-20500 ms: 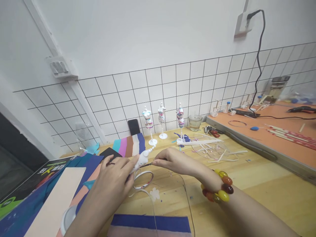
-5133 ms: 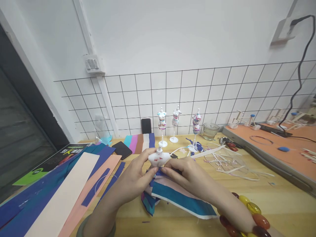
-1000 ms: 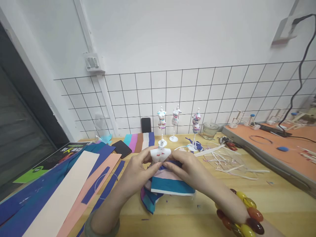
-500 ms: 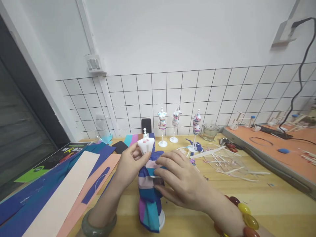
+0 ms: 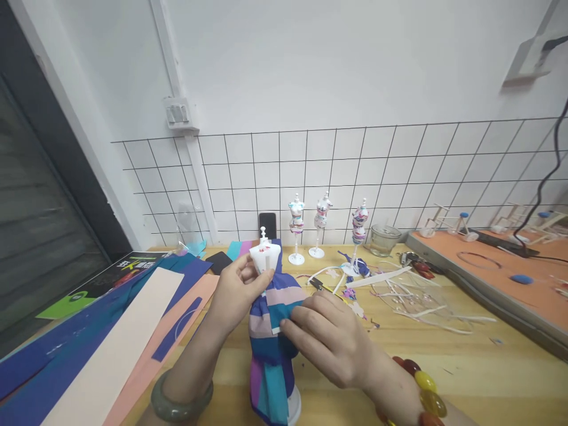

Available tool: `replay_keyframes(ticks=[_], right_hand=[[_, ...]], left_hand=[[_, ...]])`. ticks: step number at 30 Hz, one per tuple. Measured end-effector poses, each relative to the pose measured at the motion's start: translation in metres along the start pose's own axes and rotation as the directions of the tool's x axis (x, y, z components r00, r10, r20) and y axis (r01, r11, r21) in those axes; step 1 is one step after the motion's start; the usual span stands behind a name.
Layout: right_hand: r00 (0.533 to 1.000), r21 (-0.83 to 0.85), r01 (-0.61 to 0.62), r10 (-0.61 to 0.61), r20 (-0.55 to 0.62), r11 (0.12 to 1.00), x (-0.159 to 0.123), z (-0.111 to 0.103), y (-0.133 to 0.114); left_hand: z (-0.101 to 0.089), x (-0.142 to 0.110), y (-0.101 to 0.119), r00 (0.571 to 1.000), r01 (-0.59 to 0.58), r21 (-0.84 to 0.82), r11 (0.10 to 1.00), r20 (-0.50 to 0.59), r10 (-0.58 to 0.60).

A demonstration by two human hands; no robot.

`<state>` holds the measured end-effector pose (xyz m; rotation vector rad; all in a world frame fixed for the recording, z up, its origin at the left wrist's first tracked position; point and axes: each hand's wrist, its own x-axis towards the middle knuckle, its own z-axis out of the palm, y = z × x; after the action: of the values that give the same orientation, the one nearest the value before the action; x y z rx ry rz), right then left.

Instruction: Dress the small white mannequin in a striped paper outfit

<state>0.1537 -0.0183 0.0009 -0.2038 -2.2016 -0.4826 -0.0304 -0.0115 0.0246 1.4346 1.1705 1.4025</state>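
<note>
A small white mannequin [image 5: 265,255] stands upright in front of me, draped in blue, pink, teal and purple striped fabric [image 5: 266,325]. My left hand [image 5: 242,290] grips the mannequin's upper body from the left, thumb on the front. On the right, my right hand [image 5: 332,334] pinches the striped fabric at waist height between thumb and fingers. A narrow white edge shows on the fabric beside that thumb. Part of the round white base [image 5: 293,408] shows under the skirt.
Three small mannequins [image 5: 296,225] stand near the wall grid, with a glass bowl [image 5: 384,238] and a phone [image 5: 267,226] behind. Ribbon scraps [image 5: 421,310] lie at right, beside an orange board [image 5: 488,266]. Long fabric and paper strips [image 5: 119,343] cover the left.
My right hand has closed from loosely spread fingers into a pinch on the fabric, pulling it out to the right. My left hand keeps its hold. The view has shifted slightly.
</note>
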Motion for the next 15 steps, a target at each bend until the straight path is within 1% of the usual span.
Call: replay_keyframes(ticks=[3,6,8,10,11,12,13,14,15], right_hand=[[1.000,0.000,0.009,-0.009,0.007,1.000,0.000,0.002,0.000],[0.999,0.005,0.025,-0.026,0.044,1.000,-0.001,0.004,0.001],[0.997,0.039,0.037,-0.039,0.059,0.999,-0.003,0.004,0.003],[0.999,0.105,0.019,-0.021,0.026,0.994,-0.005,0.004,0.006],[1.000,0.146,-0.022,0.023,-0.005,0.989,-0.006,0.003,0.008],[0.994,0.191,-0.092,0.101,-0.038,0.977,-0.007,0.002,0.010],[0.976,0.239,-0.188,0.207,-0.060,0.953,-0.008,0.001,0.012],[0.943,0.289,-0.298,0.328,-0.060,0.910,-0.008,0.000,0.015],[0.896,0.338,-0.407,0.443,-0.032,0.849,-0.008,0.000,0.018]], left_hand=[[-0.002,0.001,-0.001,1.000,-0.022,-0.009,1.000,0.009,0.022],[-0.004,0.002,-0.003,0.998,-0.048,-0.004,0.999,0.043,0.048],[-0.006,0.003,-0.004,0.995,-0.063,0.015,0.998,0.079,0.062],[-0.008,0.002,-0.004,0.991,-0.057,0.028,0.998,0.125,0.053],[-0.008,0.001,-0.004,0.987,-0.045,0.028,0.999,0.153,0.040],[-0.008,0.000,-0.004,0.983,-0.032,0.023,0.999,0.182,0.028],[-0.008,-0.001,-0.004,0.978,-0.024,0.018,1.000,0.208,0.019],[-0.008,-0.002,-0.004,0.972,-0.020,0.016,1.000,0.233,0.016],[-0.007,-0.003,-0.004,0.967,-0.024,0.018,1.000,0.255,0.019]])
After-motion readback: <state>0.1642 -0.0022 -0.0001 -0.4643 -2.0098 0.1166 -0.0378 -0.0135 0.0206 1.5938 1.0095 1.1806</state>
